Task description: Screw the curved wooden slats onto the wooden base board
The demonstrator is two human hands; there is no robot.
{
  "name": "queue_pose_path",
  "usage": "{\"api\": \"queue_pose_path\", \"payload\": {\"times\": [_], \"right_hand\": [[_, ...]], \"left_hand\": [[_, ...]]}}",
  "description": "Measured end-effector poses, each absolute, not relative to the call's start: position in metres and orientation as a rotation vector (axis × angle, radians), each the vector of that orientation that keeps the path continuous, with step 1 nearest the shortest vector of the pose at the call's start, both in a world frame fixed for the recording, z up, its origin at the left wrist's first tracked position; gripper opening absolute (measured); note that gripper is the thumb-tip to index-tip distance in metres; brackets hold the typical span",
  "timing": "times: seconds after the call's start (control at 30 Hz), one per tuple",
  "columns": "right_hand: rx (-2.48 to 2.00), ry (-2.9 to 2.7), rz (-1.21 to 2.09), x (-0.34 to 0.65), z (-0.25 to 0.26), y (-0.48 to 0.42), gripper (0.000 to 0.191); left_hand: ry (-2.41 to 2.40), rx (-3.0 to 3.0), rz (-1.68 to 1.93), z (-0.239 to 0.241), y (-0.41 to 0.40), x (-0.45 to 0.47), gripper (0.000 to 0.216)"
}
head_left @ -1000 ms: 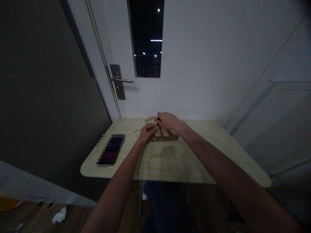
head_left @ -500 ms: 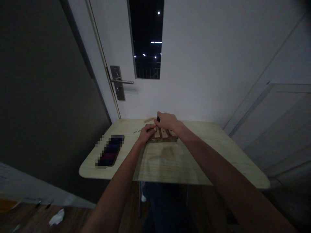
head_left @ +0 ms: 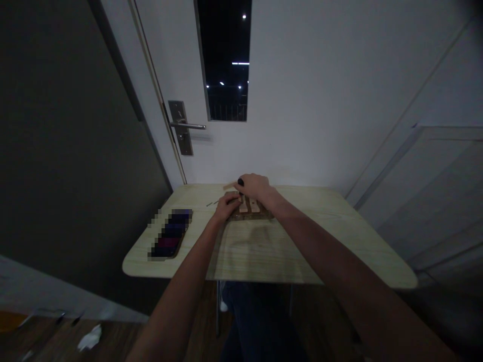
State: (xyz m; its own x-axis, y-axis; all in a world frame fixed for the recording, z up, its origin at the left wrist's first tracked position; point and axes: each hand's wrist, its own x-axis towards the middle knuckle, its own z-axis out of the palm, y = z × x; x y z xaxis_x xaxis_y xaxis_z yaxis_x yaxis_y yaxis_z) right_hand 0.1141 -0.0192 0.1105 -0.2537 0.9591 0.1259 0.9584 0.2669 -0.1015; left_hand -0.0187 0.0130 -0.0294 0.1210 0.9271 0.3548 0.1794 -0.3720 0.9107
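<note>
While your left hand [head_left: 226,206] is pressing closed on the wooden slatted piece [head_left: 251,209] at the table's [head_left: 264,251] far edge, its long axis running left-right, your right hand [head_left: 254,187] is gripping a dark-tipped tool [head_left: 240,182] pointing down.

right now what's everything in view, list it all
table: 1, pale wood, centre, against the wall
wooden slat assembly: 1, light slats on a darker base, far middle of the table
loose wooden strip: 1, pale, behind the assembly
small thin dark pieces: a few, left of the assembly, too small to identify
dark flat object: 1, blurred out, left part of the table
door: 1, white, with a dark glass panel
door handle: 1, metal, on the door
crumpled paper: 1, white, on the floor lower left
left hand: 1, on the assembly's left end, grip unclear
right hand: 1, over the assembly, closed on a small dark tool
</note>
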Motion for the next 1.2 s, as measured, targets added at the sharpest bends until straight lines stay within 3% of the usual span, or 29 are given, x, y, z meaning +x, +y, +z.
{"api": "queue_pose_path", "payload": {"times": [0.5, 0.63, 0.8, 1.03, 1.2], "right_hand": [[-1.747, -2.136, 0.136, 0.124, 0.086, -0.01, 0.04], [-1.661, -2.165, 0.14, 0.124, 0.08, -0.009, 0.034], [-1.618, -2.139, 0.079, 0.127, 0.075, -0.013, 0.034], [-1.063, -2.163, 0.271, 0.146, 0.077, -0.01, 0.019], [-0.988, -2.143, 0.415, 0.155, 0.075, -0.008, 0.031]], "left_hand": [[1.278, 1.882, 1.13, 0.003, 0.011, -0.024, 0.024], [1.262, 1.955, 1.201, 0.022, 0.0, -0.019, 0.034], [1.282, 2.06, 1.244, 0.031, 0.0, -0.013, 0.016], [1.294, 2.103, 1.154, 0.033, 0.001, -0.016, 0.018], [1.24, 2.184, 1.028, 0.043, 0.0, -0.016, 0.015]]}}
